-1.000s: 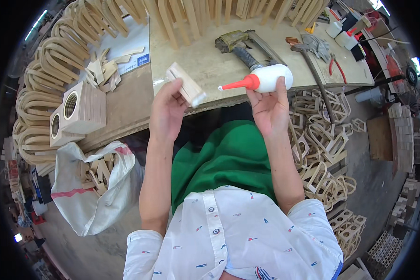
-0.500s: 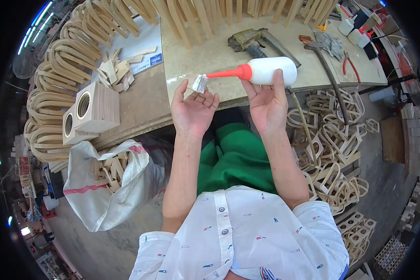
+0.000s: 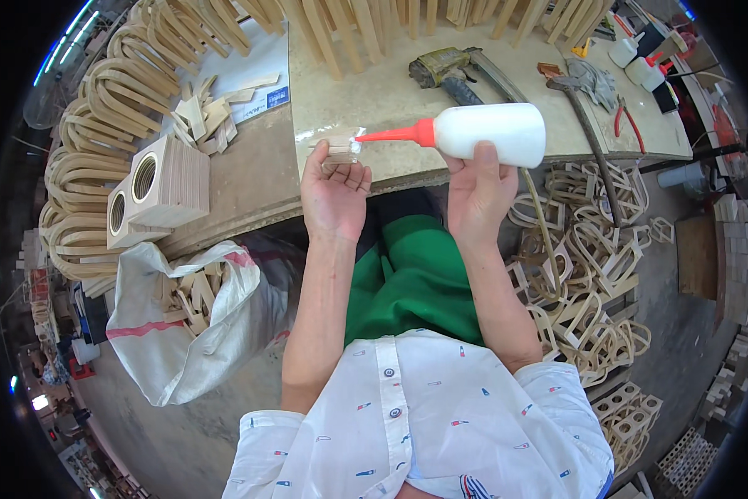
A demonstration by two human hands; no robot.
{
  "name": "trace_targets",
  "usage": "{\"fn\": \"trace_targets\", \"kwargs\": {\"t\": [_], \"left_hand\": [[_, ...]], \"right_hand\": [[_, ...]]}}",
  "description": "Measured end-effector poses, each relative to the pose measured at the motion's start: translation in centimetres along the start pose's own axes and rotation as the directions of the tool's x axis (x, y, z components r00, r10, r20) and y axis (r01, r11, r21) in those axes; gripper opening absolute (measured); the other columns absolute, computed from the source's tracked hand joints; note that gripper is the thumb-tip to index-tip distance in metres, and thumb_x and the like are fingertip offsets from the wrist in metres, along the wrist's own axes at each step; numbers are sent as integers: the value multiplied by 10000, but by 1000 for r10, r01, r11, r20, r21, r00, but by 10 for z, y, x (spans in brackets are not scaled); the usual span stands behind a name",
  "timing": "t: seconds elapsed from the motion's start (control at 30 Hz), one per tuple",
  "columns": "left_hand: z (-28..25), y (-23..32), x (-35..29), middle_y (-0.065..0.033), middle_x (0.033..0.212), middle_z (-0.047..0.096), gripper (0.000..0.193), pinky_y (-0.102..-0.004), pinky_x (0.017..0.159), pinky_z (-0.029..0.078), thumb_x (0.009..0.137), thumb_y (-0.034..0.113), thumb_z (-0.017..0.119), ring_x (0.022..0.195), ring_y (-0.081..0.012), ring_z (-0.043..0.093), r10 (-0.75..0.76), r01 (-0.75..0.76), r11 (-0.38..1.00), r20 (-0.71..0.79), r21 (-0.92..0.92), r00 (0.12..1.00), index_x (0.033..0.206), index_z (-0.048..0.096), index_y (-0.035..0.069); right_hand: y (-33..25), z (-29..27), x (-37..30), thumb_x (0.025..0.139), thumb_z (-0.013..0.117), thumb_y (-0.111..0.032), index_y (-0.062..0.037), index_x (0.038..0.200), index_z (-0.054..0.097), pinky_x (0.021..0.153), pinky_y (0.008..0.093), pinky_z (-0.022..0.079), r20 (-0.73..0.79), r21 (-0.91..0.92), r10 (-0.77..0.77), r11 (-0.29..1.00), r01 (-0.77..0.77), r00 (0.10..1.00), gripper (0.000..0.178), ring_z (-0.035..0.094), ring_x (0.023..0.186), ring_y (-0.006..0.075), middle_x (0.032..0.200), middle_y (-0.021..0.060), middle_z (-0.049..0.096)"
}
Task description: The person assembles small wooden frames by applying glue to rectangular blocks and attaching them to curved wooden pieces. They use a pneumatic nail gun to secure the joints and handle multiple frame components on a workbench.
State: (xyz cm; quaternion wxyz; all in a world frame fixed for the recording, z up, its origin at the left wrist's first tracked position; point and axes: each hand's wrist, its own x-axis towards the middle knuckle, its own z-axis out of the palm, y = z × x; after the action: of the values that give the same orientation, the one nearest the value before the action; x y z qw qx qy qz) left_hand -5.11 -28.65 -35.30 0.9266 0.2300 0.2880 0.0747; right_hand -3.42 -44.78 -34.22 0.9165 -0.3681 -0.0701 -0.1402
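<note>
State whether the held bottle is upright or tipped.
Tipped: the white bottle lies sideways in the right hand, its red nozzle pointing left.

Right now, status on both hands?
Left fingers: hold wood piece. Right fingers: grip white bottle. Red nozzle at wood's white-smeared end. Nothing visibly blocking.

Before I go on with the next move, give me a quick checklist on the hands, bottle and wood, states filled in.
1. White bottle secure in the right hand: ok, held between thumb and fingers.
2. Wooden piece held by the left hand: ok, at the thumb and fingertips.
3. Red nozzle aimed at the wooden piece: ok, its tip points at the white-smeared end.
4. Tip touching the wood: cannot tell, white material hides the meeting point.
5. White coating even: cannot tell, too small.
6. Nail gun clear of both hands: ok, lying beyond them on the workbench.
</note>
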Motion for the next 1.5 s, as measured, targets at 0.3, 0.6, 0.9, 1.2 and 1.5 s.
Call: {"fn": "trace_targets", "kwargs": {"t": [0.3, 0.6, 0.9, 1.2, 1.5], "left_hand": [[-35, 24, 26, -91, 768, 568, 246, -393, 845, 441, 830, 253, 676, 742, -238, 554, 45, -41, 997, 75, -60, 996, 863, 577, 31], [-87, 115, 30, -45, 979, 617, 234, -342, 806, 477, 912, 216, 588, 878, -157, 590, 127, -222, 770, 197, 598, 972, 1105, 567, 87], [-93, 169, 46, -61, 957, 609, 415, -270, 718, 486, 857, 266, 646, 793, -129, 598, -17, -58, 291, 66, 955, 998, 1153, 536, -3], [-84, 184, 55, -52, 978, 643, 390, -239, 713, 453, 837, 240, 652, 802, -107, 585, -4, -15, 129, 15, 992, 1000, 1147, 600, 9], [-62, 181, 69, -129, 941, 679, 394, -311, 765, 495, 828, 188, 663, 830, -187, 639, 299, -382, -241, 442, 892, 845, 1133, 601, -54]], "right_hand": [[-25, -23, 11, 934, 559, -138, -1, 1212, 482, 935, 432, 507, -38, -21, -4, 1000, 4, 999, 320, 599, 1079, 243, 1140, 115, 596], [-104, -124, 97, 912, 597, -287, 35, 1178, 471, 786, 419, 531, -207, -299, 444, 820, -489, 872, 436, 643, 890, 260, 997, 140, 623], [-106, -180, 194, 763, 713, -294, 32, 1072, 623, 678, 305, 476, -161, -962, 348, 153, -225, 924, 458, 612, 750, 154, 895, 82, 657], [-101, -180, 211, 798, 677, -225, 36, 1138, 580, 828, 393, 461, 182, -944, 202, -238, 228, 962, 440, 605, 944, 336, 1039, 201, 627], [-23, -81, 111, 756, 679, -107, 26, 1168, 514, 870, 454, 444, 633, -760, 118, -93, 643, 765, 463, 555, 963, 391, 1113, 210, 554]]}}
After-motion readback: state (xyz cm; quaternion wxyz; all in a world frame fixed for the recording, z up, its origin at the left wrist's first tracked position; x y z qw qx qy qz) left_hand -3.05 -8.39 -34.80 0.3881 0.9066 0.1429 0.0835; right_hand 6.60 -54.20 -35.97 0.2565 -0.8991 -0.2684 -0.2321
